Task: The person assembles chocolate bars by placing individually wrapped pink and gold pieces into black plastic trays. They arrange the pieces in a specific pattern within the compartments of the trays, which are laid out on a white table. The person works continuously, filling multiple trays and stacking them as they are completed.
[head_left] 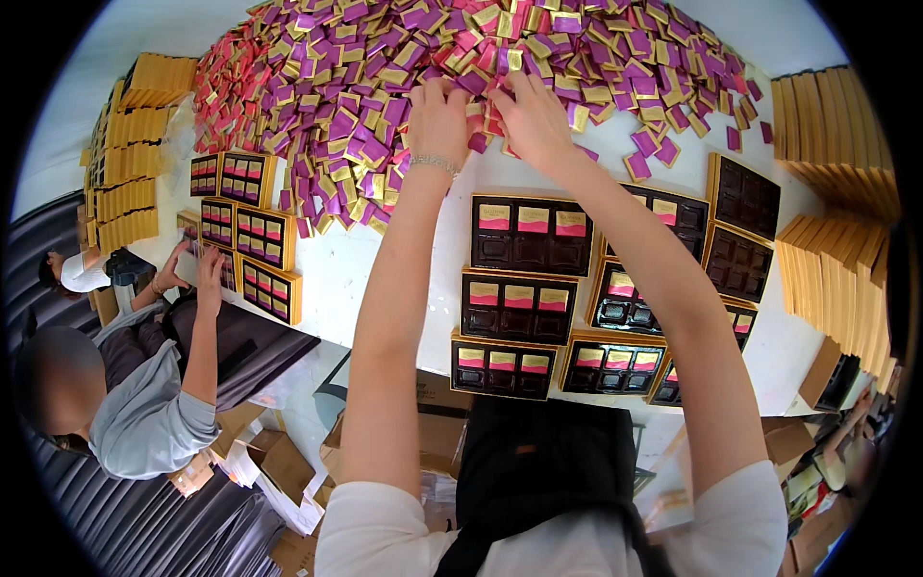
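Packets, head view: we see purple, pink and gold packets (327, 91) heaped across the far side of the white table (336, 274), pinker at the far left.
Left hand: our left hand (440, 120) is at the heap's near edge, fingers partly curled; we cannot tell whether it has hold of a packet.
Right hand: our right hand (534, 120) is just beside it on the right, thumb and forefinger bent toward the packets; we cannot tell if anything is pinched.
Near trays: the dark trays (517, 258) on the near side, around our forearms, mostly show pink-and-gold packets in the far row and bare hollows in the near row.
Right trays: two dark trays (748, 200) farther right show only bare hollows.
Co-worker: at the left, a person's hands (209, 279) are over fuller trays (273, 291).
Step in hand: we judge it to be picking packets from the heap.
Next move: we think it calls for a light pinch, freeing chosen packets without dragging neighbours along.
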Demonstrator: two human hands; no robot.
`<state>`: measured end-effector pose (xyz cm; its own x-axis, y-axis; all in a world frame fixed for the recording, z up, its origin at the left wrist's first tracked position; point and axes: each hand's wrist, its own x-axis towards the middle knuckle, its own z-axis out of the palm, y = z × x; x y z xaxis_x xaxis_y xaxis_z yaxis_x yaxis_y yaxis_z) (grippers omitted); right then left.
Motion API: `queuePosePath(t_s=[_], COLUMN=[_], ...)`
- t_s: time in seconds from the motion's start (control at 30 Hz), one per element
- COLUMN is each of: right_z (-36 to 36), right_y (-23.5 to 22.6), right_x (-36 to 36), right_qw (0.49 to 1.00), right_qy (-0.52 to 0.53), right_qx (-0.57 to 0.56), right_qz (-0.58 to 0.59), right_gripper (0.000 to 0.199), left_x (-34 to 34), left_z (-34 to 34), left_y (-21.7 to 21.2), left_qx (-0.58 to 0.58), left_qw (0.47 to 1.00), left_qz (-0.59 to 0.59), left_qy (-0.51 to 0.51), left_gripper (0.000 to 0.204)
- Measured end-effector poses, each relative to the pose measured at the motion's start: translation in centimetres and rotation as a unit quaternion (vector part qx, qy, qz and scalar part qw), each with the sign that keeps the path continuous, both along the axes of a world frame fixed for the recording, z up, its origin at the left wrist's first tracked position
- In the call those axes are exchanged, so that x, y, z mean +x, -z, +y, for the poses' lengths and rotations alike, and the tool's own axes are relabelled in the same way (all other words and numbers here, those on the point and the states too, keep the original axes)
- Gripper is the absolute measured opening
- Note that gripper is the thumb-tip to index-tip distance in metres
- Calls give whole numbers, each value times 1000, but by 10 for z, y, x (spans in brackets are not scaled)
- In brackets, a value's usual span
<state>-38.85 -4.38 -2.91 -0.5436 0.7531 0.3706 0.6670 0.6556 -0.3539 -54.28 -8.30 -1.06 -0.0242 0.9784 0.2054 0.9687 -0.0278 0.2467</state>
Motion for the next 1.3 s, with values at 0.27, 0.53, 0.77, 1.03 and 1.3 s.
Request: queuePosePath(t_s=[0.27, 0.53, 0.77, 1.03, 1.3], right_z=[-5, -21, -56, -55, -27], right_y=[1, -49, -53, -36, -30], right_x=[9, 153, 358, 403, 401], right_qw=[996, 720, 535, 493, 716], right_qy=[-23, -72, -7, -22, 145], right_qx=[33, -496, -503, -521, -440], right_qz=[85, 480, 679, 696, 523], right_gripper=[39, 38, 45, 44, 33], left_x=[-13, 110, 285, 350, 347], left_z=[-13, -33, 0, 28, -1], left_y=[-12, -63, -26, 1, 15], left_qx=[67, 26, 89, 26, -14], left_qw=[994, 979, 949, 967, 958], left_qz=[43, -196, -214, -142, 49], left_qy=[71, 49, 215, 209, 282], left_gripper=[39, 40, 35, 38, 45])
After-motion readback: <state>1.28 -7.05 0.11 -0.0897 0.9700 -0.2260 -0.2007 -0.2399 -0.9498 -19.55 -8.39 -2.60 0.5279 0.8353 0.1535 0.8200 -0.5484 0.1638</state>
